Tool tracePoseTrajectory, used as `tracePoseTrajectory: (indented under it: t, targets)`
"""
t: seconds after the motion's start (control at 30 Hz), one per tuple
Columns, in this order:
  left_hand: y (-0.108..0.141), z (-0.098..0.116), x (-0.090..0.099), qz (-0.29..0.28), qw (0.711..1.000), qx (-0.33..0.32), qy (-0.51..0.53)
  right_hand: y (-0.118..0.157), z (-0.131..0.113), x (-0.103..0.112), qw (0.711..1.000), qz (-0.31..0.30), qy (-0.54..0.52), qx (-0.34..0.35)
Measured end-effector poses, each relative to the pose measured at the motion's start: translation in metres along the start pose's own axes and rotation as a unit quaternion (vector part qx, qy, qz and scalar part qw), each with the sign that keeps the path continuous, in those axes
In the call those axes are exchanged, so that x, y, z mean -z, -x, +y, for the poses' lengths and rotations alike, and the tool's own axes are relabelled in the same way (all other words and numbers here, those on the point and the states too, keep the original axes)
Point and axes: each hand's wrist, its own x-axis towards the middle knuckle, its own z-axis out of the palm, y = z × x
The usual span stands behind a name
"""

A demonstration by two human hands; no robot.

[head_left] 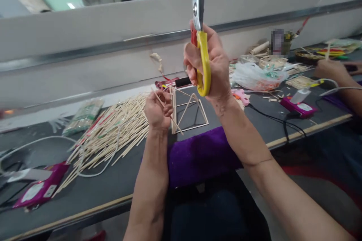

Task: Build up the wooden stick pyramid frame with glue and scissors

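Observation:
My right hand (213, 58) is raised above the table, wrapped round the yellow and red handles of a pair of scissors (204, 69). Their metal blades point upward and run out of the top of the view. Lower and to the left, my left hand (158, 109) is closed on a thin wooden stick (177, 125) that slants down to the right. Just right of that hand, a small frame of wooden sticks (204, 123) stands on the dark tabletop. A large heap of loose sticks (113, 135) lies to the left of my left hand.
A purple cloth (198, 154) lies at the table's front edge. Magenta devices with cables (299, 107) sit right and far left. A plastic bag (257, 77) is at the back right. Another person's hand (332, 69) works at the far right. A low wall (85, 37) runs behind.

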Motion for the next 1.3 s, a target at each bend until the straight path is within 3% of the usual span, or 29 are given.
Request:
tracePoseTrajectory:
  t: [0.1, 0.23, 0.5, 0.67, 0.73, 0.8, 0.9, 0.97, 1.03, 1.17, 1.3]
  targets:
    - [0.004, -0.002, 0.012, 0.029, 0.999, -0.004, 0.028, 0.006, 0.002, -0.002, 0.998, -0.068, 0.005, 0.013]
    - [0.008, -0.001, 0.013, 0.025, 0.998, -0.017, 0.053, 0.012, 0.000, 0.012, 0.992, -0.109, 0.049, 0.037]
    - [0.006, -0.010, 0.012, 0.015, 0.997, -0.034, 0.063, 0.011, 0.021, 0.024, 0.990, -0.100, 0.087, 0.050]
    - [0.008, -0.009, 0.011, 0.006, 0.998, -0.045, 0.042, -0.002, 0.054, 0.049, 0.978, -0.016, 0.208, 0.020]
    - [0.008, -0.008, 0.011, 0.005, 0.998, -0.052, 0.039, -0.006, 0.068, 0.069, 0.940, 0.030, 0.338, 0.021]
    - [0.008, -0.008, 0.010, 0.002, 0.998, -0.051, 0.029, -0.006, 0.082, 0.090, 0.871, 0.043, 0.489, -0.023]
    - [0.009, -0.010, 0.009, -0.005, 0.999, -0.042, 0.003, 0.002, 0.104, 0.115, 0.754, -0.007, 0.639, -0.155]
    - [0.009, -0.012, 0.007, -0.007, 0.999, -0.040, -0.009, 0.011, 0.119, 0.125, 0.694, -0.051, 0.679, -0.232]
    - [0.010, -0.012, 0.006, -0.008, 0.999, -0.038, -0.016, 0.020, 0.132, 0.130, 0.665, -0.080, 0.690, -0.274]
    - [0.012, -0.011, 0.004, -0.020, 0.999, -0.040, -0.026, 0.031, 0.147, 0.134, 0.647, -0.108, 0.693, -0.299]
    - [0.015, -0.010, 0.001, -0.042, 0.997, -0.047, -0.034, 0.029, 0.145, 0.130, 0.625, -0.140, 0.700, -0.317]
